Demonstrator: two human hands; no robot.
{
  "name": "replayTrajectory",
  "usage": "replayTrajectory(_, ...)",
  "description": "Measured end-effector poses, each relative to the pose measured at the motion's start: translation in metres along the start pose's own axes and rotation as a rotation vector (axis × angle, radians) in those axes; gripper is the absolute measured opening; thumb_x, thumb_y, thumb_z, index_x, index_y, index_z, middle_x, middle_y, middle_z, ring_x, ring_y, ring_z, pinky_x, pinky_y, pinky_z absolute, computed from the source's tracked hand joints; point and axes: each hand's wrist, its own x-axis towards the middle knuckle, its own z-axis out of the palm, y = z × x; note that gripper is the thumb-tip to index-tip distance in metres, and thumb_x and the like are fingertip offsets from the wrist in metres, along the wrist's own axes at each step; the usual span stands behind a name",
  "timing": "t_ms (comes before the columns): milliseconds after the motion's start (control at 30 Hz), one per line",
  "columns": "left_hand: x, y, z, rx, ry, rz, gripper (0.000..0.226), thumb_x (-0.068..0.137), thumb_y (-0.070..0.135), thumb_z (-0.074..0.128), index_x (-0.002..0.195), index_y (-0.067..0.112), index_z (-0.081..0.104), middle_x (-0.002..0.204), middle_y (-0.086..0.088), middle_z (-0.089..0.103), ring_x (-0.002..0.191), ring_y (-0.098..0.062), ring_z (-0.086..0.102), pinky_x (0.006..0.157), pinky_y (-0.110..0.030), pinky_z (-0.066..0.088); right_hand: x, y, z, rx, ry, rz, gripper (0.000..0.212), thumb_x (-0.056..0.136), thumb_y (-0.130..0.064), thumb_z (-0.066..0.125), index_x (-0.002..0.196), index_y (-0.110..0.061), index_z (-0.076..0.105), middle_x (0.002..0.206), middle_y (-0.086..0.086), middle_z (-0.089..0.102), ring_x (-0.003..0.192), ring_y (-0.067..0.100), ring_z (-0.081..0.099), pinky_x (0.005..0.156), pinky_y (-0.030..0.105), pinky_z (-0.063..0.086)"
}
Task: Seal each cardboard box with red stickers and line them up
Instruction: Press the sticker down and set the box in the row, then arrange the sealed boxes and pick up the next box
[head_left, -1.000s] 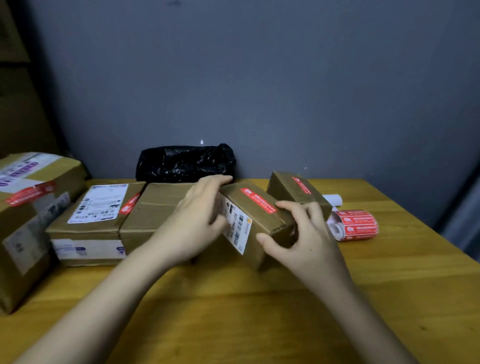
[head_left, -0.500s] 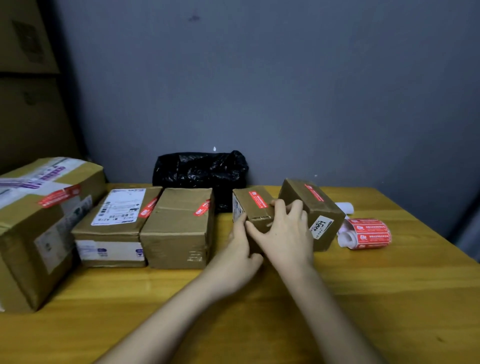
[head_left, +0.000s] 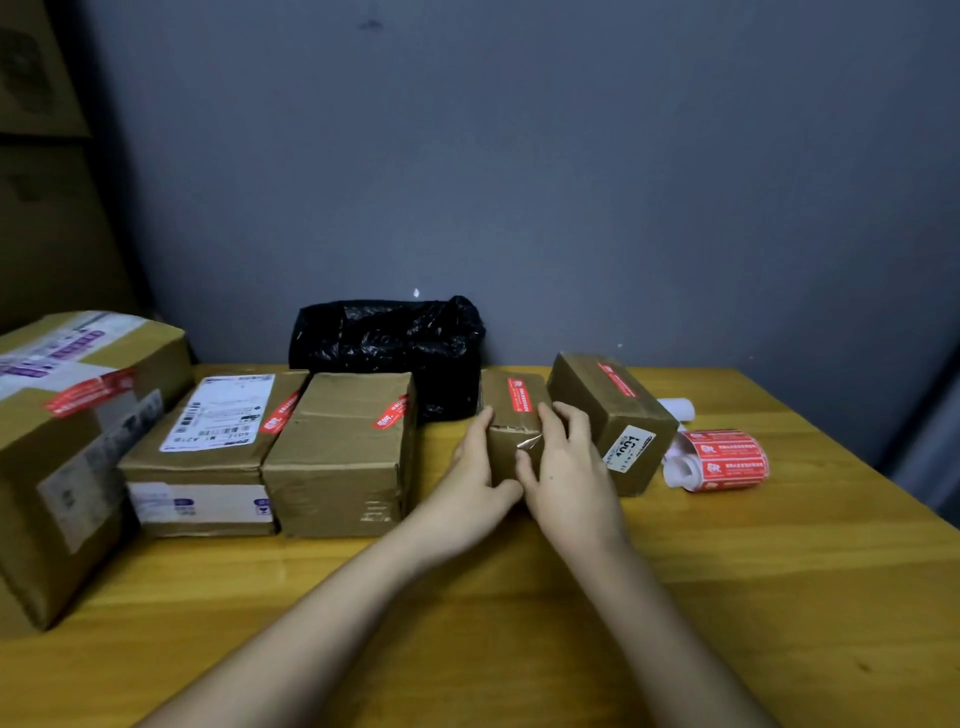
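Hands clasp the small box (head_left: 511, 431), left hand (head_left: 475, 470) at nine o'clock, right hand (head_left: 563, 467) at three. A second ago it was tilted up; now it sits flat on the worktop (head_left: 727, 597), joining the row between the plain box (head_left: 343, 452) and the end box (head_left: 613, 421).

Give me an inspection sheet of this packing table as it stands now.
Surface: wooden table, yellow-brown.
Job's things: five cardboard boxes in a row, each with a red sticker: large box, labelled box, plain box, small box, tilted box. Sticker roll lies right of them.
Clutter: black plastic bag behind the row; white roll behind the sticker roll.
Hands: left hand and right hand both grip the small box.
Cables: nothing seen.
Surroundings: grey wall; stacked cartons at far left.
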Motion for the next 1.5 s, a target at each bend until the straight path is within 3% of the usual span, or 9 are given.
replayTrajectory(433,0.01,-0.01,0.019,-0.068,0.064,0.002,0.077,0.091,0.013,0.052,0.151,0.019,0.004,0.155,-0.005,0.018,0.141,-0.017,0.026,0.117,-0.037,0.024,0.006,0.005,0.002,-0.136,-0.161,-0.038,0.072,0.095,-0.023,0.049,0.152,-0.014,0.006,0.158,0.01,0.011,0.139,0.025,0.025,0.108,0.032,0.032)
replayTrajectory(667,0.009,-0.01,0.02,-0.087,0.02,-0.041,0.089,0.074,0.028,0.048,0.151,0.021,0.004,0.157,-0.005,0.017,0.143,-0.015,0.022,0.118,-0.037,0.022,0.006,0.004,0.003,-0.205,-0.204,-0.043,0.077,0.096,-0.023,0.049,0.152,-0.011,-0.003,0.159,0.014,0.006,0.143,0.027,0.018,0.112,0.032,0.026)
replayTrajectory(867,-0.001,-0.001,0.01,0.106,0.002,-0.001,0.077,0.092,0.019,0.053,0.151,0.019,0.003,0.158,-0.003,0.012,0.143,-0.018,0.02,0.116,-0.024,0.016,0.005,0.004,-0.001,-0.222,-0.171,-0.095,0.076,0.095,-0.021,0.047,0.152,-0.011,-0.003,0.161,0.01,0.003,0.148,0.024,0.003,0.118,0.034,0.013)
replayTrajectory(933,-0.009,0.006,0.002,0.21,0.029,0.062,0.078,0.092,0.026,0.054,0.152,0.017,0.005,0.157,-0.002,0.011,0.144,-0.013,0.015,0.11,-0.015,0.011,0.004,0.003,-0.007,-0.173,-0.145,-0.149,0.076,0.091,-0.014,0.049,0.152,-0.011,0.005,0.16,0.008,0.012,0.148,0.023,0.008,0.119,0.033,0.011)
replayTrajectory(1000,-0.016,0.015,-0.01,0.284,0.039,0.117,0.073,0.09,0.027,0.057,0.15,0.018,0.016,0.153,-0.002,0.023,0.139,-0.013,0.028,0.109,-0.016,0.019,0.004,0.002,-0.012,-0.114,-0.057,-0.216,0.074,0.081,-0.008,0.055,0.149,-0.009,0.025,0.151,0.008,0.035,0.142,0.025,0.027,0.117,0.034,0.019)
replayTrajectory(1100,-0.025,0.025,-0.031,0.384,0.157,0.223,0.039,0.089,0.024,0.057,0.127,0.024,0.05,0.125,0.002,0.055,0.107,-0.01,0.056,0.095,-0.025,0.043,0.006,0.0,-0.014,-0.05,0.091,-0.296,0.055,0.077,-0.008,0.052,0.131,-0.014,0.052,0.124,0.002,0.058,0.117,0.023,0.051,0.099,0.037,0.041)
replayTrajectory(1167,-0.031,0.028,-0.046,0.46,0.279,0.255,0.021,0.089,0.025,0.056,0.109,0.026,0.062,0.107,0.01,0.063,0.094,-0.007,0.058,0.083,-0.022,0.044,0.007,-0.007,-0.015,-0.004,0.149,-0.326,0.039,0.08,-0.01,0.048,0.116,-0.016,0.061,0.11,-0.001,0.062,0.104,0.022,0.057,0.087,0.037,0.047)
replayTrajectory(1300,-0.038,0.016,-0.074,0.53,0.486,0.24,0.016,0.089,0.028,0.055,0.102,0.026,0.065,0.101,0.01,0.062,0.095,-0.013,0.058,0.082,-0.031,0.047,0.007,-0.024,-0.011,0.092,0.147,-0.334,0.028,0.087,-0.018,0.047,0.11,-0.02,0.063,0.105,-0.006,0.063,0.1,0.017,0.055,0.085,0.031,0.044)
replayTrajectory(1500,-0.047,-0.01,-0.101,0.729,0.55,-0.02,0.044,0.086,0.041,0.054,0.128,0.026,0.051,0.128,-0.002,0.048,0.123,-0.025,0.043,0.1,-0.042,0.035,0.001,-0.064,0.01,0.42,-0.194,-0.206,0.05,0.092,-0.035,0.056,0.138,-0.025,0.04,0.139,-0.006,0.042,0.127,0.011,0.042,0.106,0.031,0.037)
